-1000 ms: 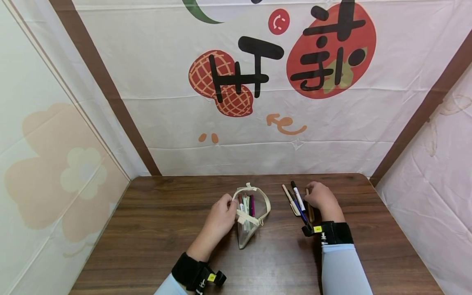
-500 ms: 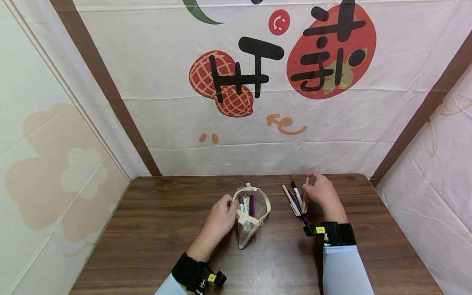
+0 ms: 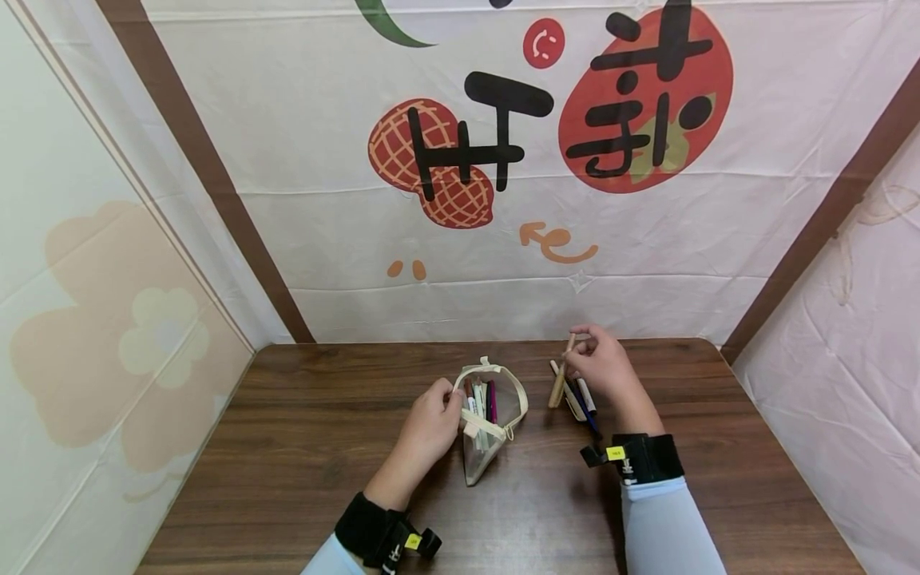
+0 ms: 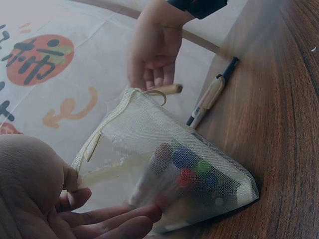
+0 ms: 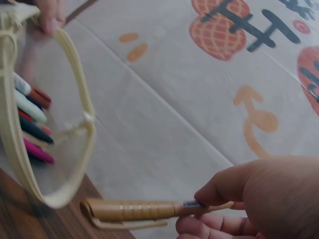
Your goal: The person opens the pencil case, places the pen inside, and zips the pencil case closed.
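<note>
My left hand point(image 3: 430, 421) pinches the cream rim of a see-through mesh pencil case point(image 4: 134, 129), which stands with its mouth open. Inside it are several pens point(image 5: 37, 119) with brown, pale green, dark and magenta ends. My right hand point(image 3: 602, 361) holds a tan capped pen point(image 5: 132, 209) between thumb and fingers, its clip end pointing toward the case. In the head view this pen slants above the loose pens to the right of the case. Among these are a cream pen point(image 3: 575, 406), a dark blue pen point(image 3: 589, 415) and a white marker point(image 3: 586, 395), partly hidden by the hand.
Everything rests on a brown wood-grain table point(image 3: 302, 447). A white printed cloth point(image 3: 323, 255) hangs behind its far edge, with more cloth at both sides. Black bands with small cameras are strapped to both wrists.
My right hand has lifted the tan pen from beside the loose pens and carried it left, over them toward the case. The left hand and the pencil case have stayed put.
</note>
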A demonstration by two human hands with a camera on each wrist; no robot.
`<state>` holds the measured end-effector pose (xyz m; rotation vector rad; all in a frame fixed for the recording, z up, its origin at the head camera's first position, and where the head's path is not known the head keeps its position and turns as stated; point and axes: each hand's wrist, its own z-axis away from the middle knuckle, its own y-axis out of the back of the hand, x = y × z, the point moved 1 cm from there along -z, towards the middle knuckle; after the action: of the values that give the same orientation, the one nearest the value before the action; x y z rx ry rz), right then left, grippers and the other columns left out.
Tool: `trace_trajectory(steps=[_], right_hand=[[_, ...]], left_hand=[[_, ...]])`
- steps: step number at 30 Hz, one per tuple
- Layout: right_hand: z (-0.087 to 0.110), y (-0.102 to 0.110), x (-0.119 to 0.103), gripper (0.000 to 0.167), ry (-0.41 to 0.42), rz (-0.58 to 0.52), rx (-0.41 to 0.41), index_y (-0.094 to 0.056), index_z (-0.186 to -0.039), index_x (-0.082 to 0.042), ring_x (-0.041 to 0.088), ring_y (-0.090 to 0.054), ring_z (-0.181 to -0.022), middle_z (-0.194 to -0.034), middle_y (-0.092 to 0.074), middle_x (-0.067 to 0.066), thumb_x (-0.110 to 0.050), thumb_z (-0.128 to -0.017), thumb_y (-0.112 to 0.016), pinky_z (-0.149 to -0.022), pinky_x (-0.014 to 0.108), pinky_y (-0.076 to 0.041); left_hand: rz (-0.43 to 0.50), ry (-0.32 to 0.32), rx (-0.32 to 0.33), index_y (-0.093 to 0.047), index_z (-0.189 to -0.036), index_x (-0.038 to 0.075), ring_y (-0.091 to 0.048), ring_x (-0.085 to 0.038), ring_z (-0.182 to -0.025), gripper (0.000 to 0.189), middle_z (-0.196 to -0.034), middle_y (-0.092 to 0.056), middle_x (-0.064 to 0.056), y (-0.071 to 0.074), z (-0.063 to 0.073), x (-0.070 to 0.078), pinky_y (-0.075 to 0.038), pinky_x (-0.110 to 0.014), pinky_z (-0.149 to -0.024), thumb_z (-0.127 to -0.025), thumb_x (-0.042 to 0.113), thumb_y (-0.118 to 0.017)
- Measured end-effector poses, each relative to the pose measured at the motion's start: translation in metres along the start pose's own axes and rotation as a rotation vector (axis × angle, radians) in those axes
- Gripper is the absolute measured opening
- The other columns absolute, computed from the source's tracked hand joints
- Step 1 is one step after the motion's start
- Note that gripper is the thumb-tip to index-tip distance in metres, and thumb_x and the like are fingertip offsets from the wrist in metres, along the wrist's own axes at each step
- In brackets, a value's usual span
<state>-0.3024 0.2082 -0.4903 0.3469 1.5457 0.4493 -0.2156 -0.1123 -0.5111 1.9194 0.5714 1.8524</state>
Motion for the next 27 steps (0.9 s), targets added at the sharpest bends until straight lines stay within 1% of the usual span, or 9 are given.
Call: trace_trajectory(steps=[2,6,9,11,16,20,22,25,27], right_hand=[[0.001,-0.007,-0.005,0.053,0.013,-0.048,-0.004,-0.053,-0.159,-0.006,0.039,-0.081,-0.099,-0.116,-0.079,0.022,-0.012,-0.108,-0.068,-0.094,0.058,-0.068],[0.001,-0.02,-0.013,0.052,0.044,-0.122,-0.029,-0.049,-0.157,-0.004,0.036,-0.082,-0.098,-0.115,-0.08,0.024,-0.009,-0.108,-0.069,-0.093,0.054,-0.069],[0.002,-0.03,-0.018,0.049,0.057,-0.139,-0.061,-0.049,-0.152,-0.004,0.034,-0.084,-0.096,-0.111,-0.082,0.023,-0.007,-0.107,-0.069,-0.093,0.054,-0.07],[0.003,-0.038,-0.022,0.047,0.06,-0.154,-0.088,-0.05,-0.148,-0.003,0.035,-0.084,-0.095,-0.109,-0.082,0.022,-0.004,-0.106,-0.07,-0.093,0.059,-0.069],[0.005,-0.056,-0.029,0.041,0.085,-0.178,-0.168,-0.052,-0.137,0.0,0.037,-0.084,-0.09,-0.102,-0.082,0.022,0.001,-0.102,-0.073,-0.089,0.064,-0.068],[0.007,-0.067,-0.032,0.036,0.098,-0.156,-0.248,-0.054,-0.131,0.0,0.039,-0.085,-0.087,-0.097,-0.083,0.018,0.001,-0.102,-0.075,-0.085,0.061,-0.069],[0.008,-0.071,-0.032,0.035,0.101,-0.137,-0.3,-0.056,-0.132,0.0,0.04,-0.084,-0.086,-0.095,-0.084,0.016,-0.001,-0.103,-0.074,-0.083,0.057,-0.07],[0.009,-0.075,-0.032,0.036,0.111,-0.107,-0.374,-0.059,-0.137,0.002,0.038,-0.084,-0.085,-0.094,-0.084,0.014,-0.004,-0.105,-0.074,-0.08,0.05,-0.07],[0.01,-0.077,-0.031,0.041,0.124,-0.084,-0.412,-0.061,-0.144,0.005,0.034,-0.084,-0.083,-0.095,-0.085,0.015,-0.005,-0.106,-0.073,-0.078,0.047,-0.07]], left_hand=[[0.001,0.001,0.0,-0.065,-0.102,0.009,-0.057,-0.019,-0.066,0.025,-0.08,-0.065,-0.005,0.0,0.0,0.0,-0.047,-0.035,-0.061,-0.118,0.025,-0.053],[0.006,-0.003,-0.001,-0.065,-0.103,0.009,-0.057,-0.019,-0.066,0.025,-0.08,-0.066,-0.006,-0.001,-0.001,-0.001,-0.047,-0.035,-0.061,-0.118,0.026,-0.053],[0.006,-0.003,-0.001,-0.065,-0.103,0.009,-0.057,-0.019,-0.066,0.025,-0.081,-0.066,-0.006,-0.002,-0.001,-0.002,-0.047,-0.035,-0.061,-0.118,0.026,-0.053],[0.005,0.001,-0.003,-0.065,-0.103,0.009,-0.057,-0.019,-0.066,0.025,-0.08,-0.066,-0.006,-0.002,-0.001,-0.002,-0.047,-0.035,-0.061,-0.118,0.026,-0.053],[0.011,0.001,-0.004,-0.065,-0.104,0.009,-0.059,-0.018,-0.066,0.025,-0.08,-0.067,-0.005,-0.001,-0.001,0.0,-0.048,-0.034,-0.061,-0.118,0.025,-0.053],[0.012,0.002,-0.002,-0.065,-0.103,0.008,-0.059,-0.018,-0.066,0.025,-0.08,-0.067,-0.005,0.0,-0.001,0.001,-0.049,-0.034,-0.061,-0.118,0.024,-0.053],[0.012,0.003,-0.002,-0.065,-0.103,0.008,-0.058,-0.018,-0.065,0.025,-0.079,-0.066,-0.005,0.0,-0.001,0.001,-0.048,-0.034,-0.061,-0.118,0.025,-0.053],[0.011,0.005,-0.003,-0.065,-0.102,0.009,-0.058,-0.018,-0.065,0.025,-0.079,-0.066,-0.005,-0.001,-0.001,0.0,-0.048,-0.035,-0.061,-0.118,0.025,-0.053],[0.01,0.005,-0.005,-0.065,-0.102,0.009,-0.06,-0.019,-0.066,0.025,-0.08,-0.067,-0.005,-0.001,-0.001,0.0,-0.049,-0.035,-0.062,-0.118,0.025,-0.054]])
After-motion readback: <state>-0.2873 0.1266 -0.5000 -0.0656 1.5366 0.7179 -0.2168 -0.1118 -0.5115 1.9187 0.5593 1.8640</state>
